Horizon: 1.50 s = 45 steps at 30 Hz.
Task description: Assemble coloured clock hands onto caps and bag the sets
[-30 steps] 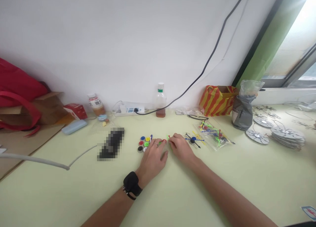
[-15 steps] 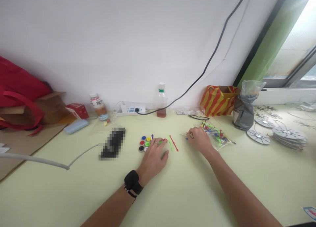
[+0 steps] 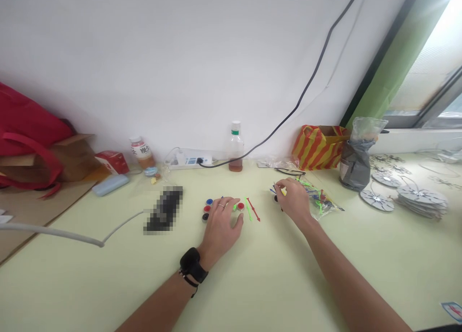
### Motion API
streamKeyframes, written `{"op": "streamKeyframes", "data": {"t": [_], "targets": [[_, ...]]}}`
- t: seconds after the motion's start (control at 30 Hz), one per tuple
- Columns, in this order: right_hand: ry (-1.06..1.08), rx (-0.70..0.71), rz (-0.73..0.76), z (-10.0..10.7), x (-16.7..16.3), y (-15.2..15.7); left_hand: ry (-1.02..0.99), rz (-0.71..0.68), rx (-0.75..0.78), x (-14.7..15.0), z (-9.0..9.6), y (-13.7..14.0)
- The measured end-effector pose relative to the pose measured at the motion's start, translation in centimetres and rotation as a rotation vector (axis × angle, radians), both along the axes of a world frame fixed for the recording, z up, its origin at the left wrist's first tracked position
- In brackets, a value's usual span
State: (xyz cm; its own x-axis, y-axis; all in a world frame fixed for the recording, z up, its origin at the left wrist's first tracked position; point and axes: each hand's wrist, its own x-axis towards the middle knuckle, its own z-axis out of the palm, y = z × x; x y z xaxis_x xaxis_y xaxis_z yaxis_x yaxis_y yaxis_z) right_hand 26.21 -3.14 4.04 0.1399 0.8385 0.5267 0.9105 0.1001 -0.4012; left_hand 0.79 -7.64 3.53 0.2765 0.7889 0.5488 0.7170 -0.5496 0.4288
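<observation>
My left hand (image 3: 221, 226) rests palm down over a group of small round coloured pieces, fingers stretched and thumb apart. Around it show a blue disc (image 3: 209, 202), a red disc (image 3: 207, 209), a black disc (image 3: 205, 217) and another red disc (image 3: 240, 206); its fingers cover others. Just right of it lie a green arrow (image 3: 249, 210) and a red arrow (image 3: 254, 210), side by side. My right hand (image 3: 294, 199) is closed in a pinch, with blue and yellow bits at its fingertips; what it grips is unclear. Beside it is a clear bag of coloured pieces (image 3: 323, 203).
At the back stand a drink bottle (image 3: 236, 151), a power strip (image 3: 186, 159) and a striped bag (image 3: 317, 146). A dark pixelated object (image 3: 163, 210) lies left of my left hand. Grey discs (image 3: 422, 199) are stacked at right, near a grey bag (image 3: 355, 163).
My right hand has lifted slightly and turned, its fingertips now pinched beside blue and yellow bits. My left hand has shifted a little left, uncovering more of the red disc on its right.
</observation>
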Motion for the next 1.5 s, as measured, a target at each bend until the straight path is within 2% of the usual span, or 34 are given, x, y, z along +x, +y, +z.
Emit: {"op": "streamKeyframes", "data": {"t": [0.2,0.47,0.53,0.63,0.7,0.77,0.87,0.97,1.07,1.23,1.37,1.5], "targets": [[0.155,0.092,0.029,0.1,0.1,0.3,-0.078,0.016,0.015,0.1,0.2,0.1],[0.536,0.244,0.137,1.8,-1.0,-0.2,-0.219,-0.022,0.004,0.3,0.8,-0.2],[0.738,0.14,0.275,2.2,-2.1,-0.7,-0.253,-0.06,-0.011,0.3,1.0,-0.4],[1.043,-0.217,0.565,2.4,-4.3,-1.7,-0.296,-0.109,-0.042,0.4,1.1,-0.6],[1.122,-0.465,0.714,2.3,-5.6,-2.5,-0.313,-0.161,-0.077,0.4,1.1,-0.6],[1.159,-0.61,0.787,2.2,-6.7,-3.1,-0.326,-0.229,-0.111,0.5,1.1,-0.5],[1.205,-0.62,0.739,2.1,-7.7,-3.6,-0.382,-0.261,-0.112,0.5,1.0,-0.2],[1.122,-0.504,0.648,2.3,-8.1,-3.8,-0.438,-0.18,-0.078,0.4,0.7,0.2],[1.048,-0.464,0.674,2.8,-8.3,-4.0,-0.429,-0.131,-0.087,0.1,0.8,0.5],[1.085,-0.556,0.699,2.8,-7.9,-3.9,-0.361,-0.277,-0.162,-0.8,1.5,1.0],[1.125,-0.627,0.782,2.2,-7.7,-3.6,-0.248,-0.409,-0.222,-1.8,2.0,1.2],[1.139,-0.65,0.797,2.0,-7.9,-3.7,-0.187,-0.459,-0.217,-2.4,2.3,1.2]]}}
